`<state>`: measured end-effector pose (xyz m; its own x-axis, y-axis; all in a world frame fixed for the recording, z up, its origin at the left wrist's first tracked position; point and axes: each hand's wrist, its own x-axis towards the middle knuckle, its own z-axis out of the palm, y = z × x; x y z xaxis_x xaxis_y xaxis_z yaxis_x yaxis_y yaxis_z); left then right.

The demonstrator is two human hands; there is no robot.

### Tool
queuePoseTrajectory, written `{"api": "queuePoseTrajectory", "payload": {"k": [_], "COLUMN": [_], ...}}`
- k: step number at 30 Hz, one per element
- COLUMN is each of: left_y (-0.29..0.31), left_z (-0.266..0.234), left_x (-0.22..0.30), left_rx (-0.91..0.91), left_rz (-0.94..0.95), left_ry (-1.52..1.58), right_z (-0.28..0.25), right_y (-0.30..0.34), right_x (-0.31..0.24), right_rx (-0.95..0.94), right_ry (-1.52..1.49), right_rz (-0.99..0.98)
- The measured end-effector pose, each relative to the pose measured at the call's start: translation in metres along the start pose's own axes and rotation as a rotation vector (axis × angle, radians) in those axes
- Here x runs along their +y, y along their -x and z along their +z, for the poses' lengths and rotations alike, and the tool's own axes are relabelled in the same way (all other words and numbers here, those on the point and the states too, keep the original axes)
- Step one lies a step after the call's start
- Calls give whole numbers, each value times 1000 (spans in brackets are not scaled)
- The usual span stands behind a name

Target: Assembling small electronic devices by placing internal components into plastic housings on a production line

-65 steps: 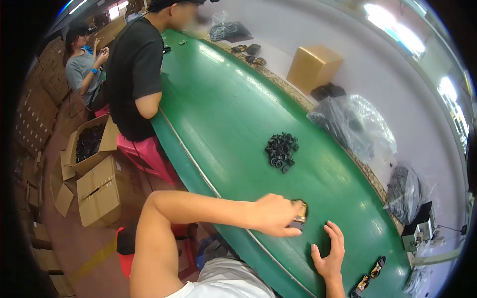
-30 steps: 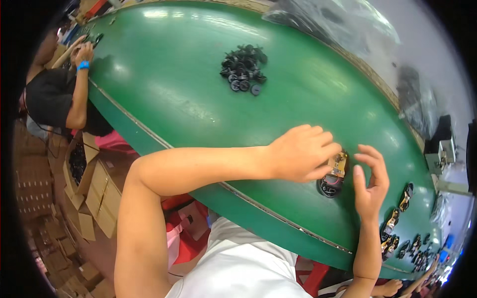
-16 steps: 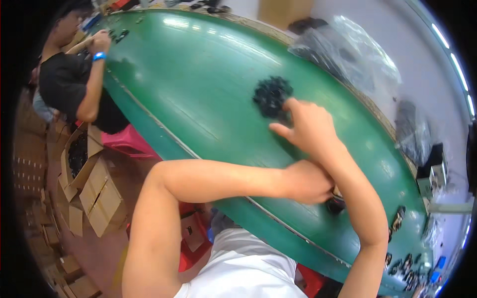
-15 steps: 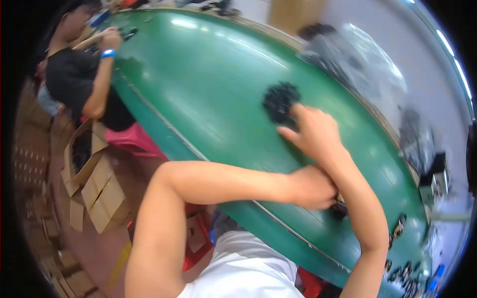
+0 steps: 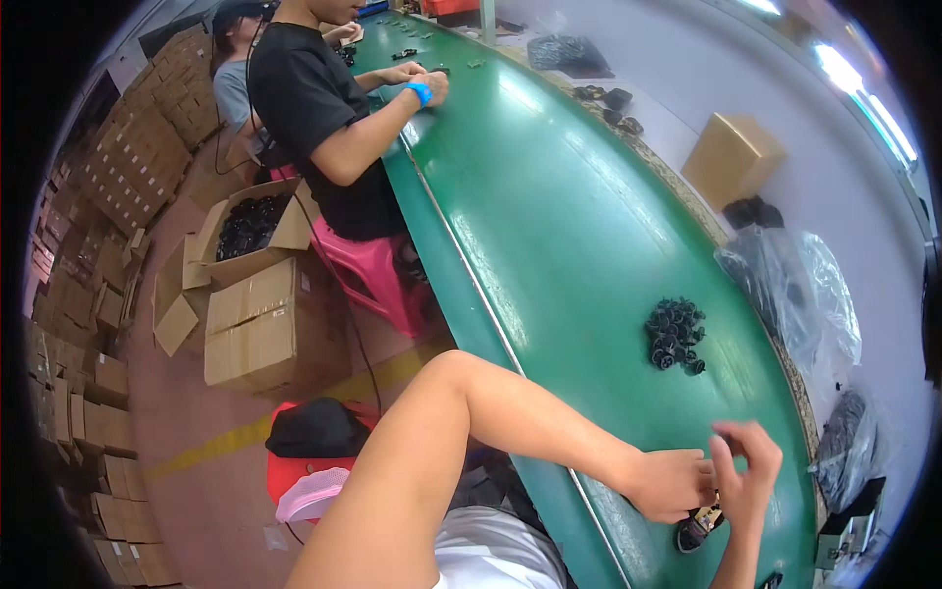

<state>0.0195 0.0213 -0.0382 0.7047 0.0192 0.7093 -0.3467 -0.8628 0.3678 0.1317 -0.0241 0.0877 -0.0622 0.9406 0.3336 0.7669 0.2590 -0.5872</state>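
Observation:
My left hand (image 5: 675,484) reaches over the green table, its fingers curled around a small black assembly (image 5: 697,530) with gold-coloured bits. The lower, rounded end of this assembly shows below the hand; the rest is hidden. Close beside it is my right hand (image 5: 752,469), thumb and fingers bent toward each other and the fingertips blurred. Whatever they pinch, if anything, cannot be made out. Farther up the table lies a loose pile of small round black plastic parts (image 5: 675,336), apart from both hands.
The green table (image 5: 549,245) runs away to the upper left. Clear plastic bags (image 5: 805,294) and a cardboard box (image 5: 733,157) line its right edge. A co-worker in a black shirt (image 5: 309,98) sits at the far left, near an open carton of black parts (image 5: 250,231) and a pink stool (image 5: 368,275).
My right hand has left the black pile and come back beside my left hand. My view has swung, showing more of the co-worker and the cartons. My left hand still grips the assembly.

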Motion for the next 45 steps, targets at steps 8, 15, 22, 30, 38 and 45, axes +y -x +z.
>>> {"api": "queuePoseTrajectory", "payload": {"k": [8, 15, 22, 30, 38, 45], "left_y": [-4, -16, -20, -18, -22, -29], "left_z": [3, 9, 1, 0, -26, -28], "left_x": [4, 8, 4, 11, -1, -2], "left_rx": [-132, -10, -105, -272, -265, -267], "left_rz": [-36, -9, 104, 19, -55, -58], "left_ry": [-88, -46, 75, 134, 215, 190], "right_z": [-39, -36, -26, -21, -14, -11], "right_y": [128, 171, 171, 177, 160, 153], "right_x": [34, 44, 55, 50, 45, 40], "right_rx": [45, 310, 311, 356, 383, 379], "right_ry": [43, 56, -96, -158, -201, -54], "right_rz": [628, 474, 529, 484, 519, 326]}}
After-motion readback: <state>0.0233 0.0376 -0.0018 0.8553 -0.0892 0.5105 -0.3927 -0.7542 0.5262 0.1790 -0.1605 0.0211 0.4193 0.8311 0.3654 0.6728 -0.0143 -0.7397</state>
